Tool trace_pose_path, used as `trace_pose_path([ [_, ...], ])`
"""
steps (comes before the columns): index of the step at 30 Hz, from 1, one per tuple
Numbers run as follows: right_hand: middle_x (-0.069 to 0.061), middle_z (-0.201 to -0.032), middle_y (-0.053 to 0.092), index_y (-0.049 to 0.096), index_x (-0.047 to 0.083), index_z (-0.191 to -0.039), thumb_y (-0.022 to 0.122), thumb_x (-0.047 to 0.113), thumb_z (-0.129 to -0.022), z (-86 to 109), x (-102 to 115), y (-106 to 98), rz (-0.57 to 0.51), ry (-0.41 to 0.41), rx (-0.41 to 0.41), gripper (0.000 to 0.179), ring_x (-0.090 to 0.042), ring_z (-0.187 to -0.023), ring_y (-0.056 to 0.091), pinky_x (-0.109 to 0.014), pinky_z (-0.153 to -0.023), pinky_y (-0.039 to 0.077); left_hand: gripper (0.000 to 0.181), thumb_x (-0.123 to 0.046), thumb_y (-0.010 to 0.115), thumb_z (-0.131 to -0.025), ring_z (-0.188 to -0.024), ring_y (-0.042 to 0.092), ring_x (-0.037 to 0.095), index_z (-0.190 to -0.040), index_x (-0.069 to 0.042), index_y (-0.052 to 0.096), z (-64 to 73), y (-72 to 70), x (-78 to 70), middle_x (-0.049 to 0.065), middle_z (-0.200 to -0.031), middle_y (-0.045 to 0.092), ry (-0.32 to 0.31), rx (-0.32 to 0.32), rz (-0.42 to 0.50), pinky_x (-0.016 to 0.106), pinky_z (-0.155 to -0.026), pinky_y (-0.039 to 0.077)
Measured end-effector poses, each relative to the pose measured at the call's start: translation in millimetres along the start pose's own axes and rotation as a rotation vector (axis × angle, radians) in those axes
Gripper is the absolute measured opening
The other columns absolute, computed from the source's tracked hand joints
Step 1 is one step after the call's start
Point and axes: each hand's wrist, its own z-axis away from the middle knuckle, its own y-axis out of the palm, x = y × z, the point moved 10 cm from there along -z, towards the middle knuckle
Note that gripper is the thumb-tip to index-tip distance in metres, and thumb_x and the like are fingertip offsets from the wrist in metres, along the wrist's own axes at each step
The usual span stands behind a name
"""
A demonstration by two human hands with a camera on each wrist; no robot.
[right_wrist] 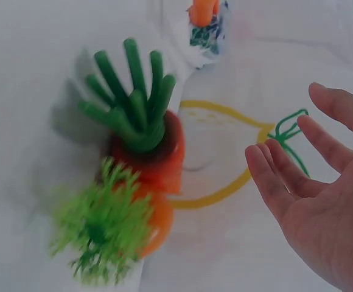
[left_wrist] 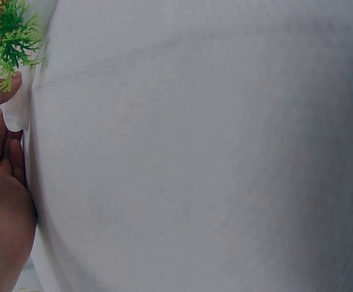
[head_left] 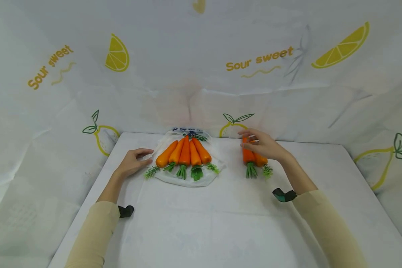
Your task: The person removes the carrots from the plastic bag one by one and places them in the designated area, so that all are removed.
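Several orange carrots [head_left: 185, 152] with green tops lie fanned out on a white bag [head_left: 204, 181] with dark print at its far end. At the bag's left edge, my left hand [head_left: 134, 162] pinches the thin white material between thumb and fingers, below a feathery green top [left_wrist: 9, 39] in the left wrist view. Two more carrots [head_left: 249, 157] lie side by side to the right, one with a thick-stemmed green top [right_wrist: 134, 115]. Over their far ends is my right hand [head_left: 267, 145], its fingers spread and apart from the carrots in the right wrist view.
A white cloth covers the table [head_left: 201, 227]. Right behind the carrots rises a white backdrop [head_left: 174, 67] printed with lemons and lettering. Dark straps [head_left: 284, 195] sit at both wrists beside beige sleeves.
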Motion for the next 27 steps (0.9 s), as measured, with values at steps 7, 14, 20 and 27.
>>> trace_pose_path([
  [7,-0.022,-0.155,0.056,0.055,0.005,-0.152,0.07,0.019,-0.106,-20.6,19.7,20.0,-0.027,-0.015,0.041,0.05,-0.048,-0.137,0.06,-0.062,-0.119,0.051,0.044,-0.022,0.079,-0.1,-0.145,0.059,0.044,-0.141,-0.005,0.071,-2.4,1.6,2.1,0.022,-0.149,0.067,-0.014,0.007,0.003,0.061,-0.127,0.043],
  [14,-0.024,-0.155,0.055,0.055,0.002,-0.152,0.072,0.019,-0.106,-41.8,29.7,51.4,-0.051,-0.035,0.129,0.052,-0.051,-0.139,0.057,-0.06,-0.119,0.053,0.045,-0.022,0.078,-0.1,-0.146,0.058,0.043,-0.141,-0.005,0.071,-2.4,1.3,3.2,0.022,-0.15,0.067,-0.016,0.011,0.011,0.061,-0.127,0.042],
  [20,-0.031,-0.154,0.056,0.053,0.0,-0.154,0.07,0.019,-0.106,-57.0,32.6,79.8,-0.043,-0.038,0.209,0.054,-0.049,-0.137,0.062,-0.058,-0.119,0.054,0.045,-0.022,0.078,-0.101,-0.147,0.057,0.043,-0.142,-0.005,0.071,-1.2,1.0,4.9,0.022,-0.15,0.067,-0.022,0.015,0.019,0.061,-0.128,0.04],
  [27,-0.03,-0.156,0.053,0.047,-0.003,-0.157,0.067,0.017,-0.107,-68.4,35.5,106.6,-0.034,-0.041,0.269,0.057,-0.048,-0.139,0.06,-0.057,-0.12,0.052,0.045,-0.022,0.079,-0.101,-0.147,0.057,0.044,-0.142,-0.005,0.071,-2.5,1.1,4.5,0.022,-0.149,0.068,-0.016,0.011,0.019,0.061,-0.128,0.041],
])
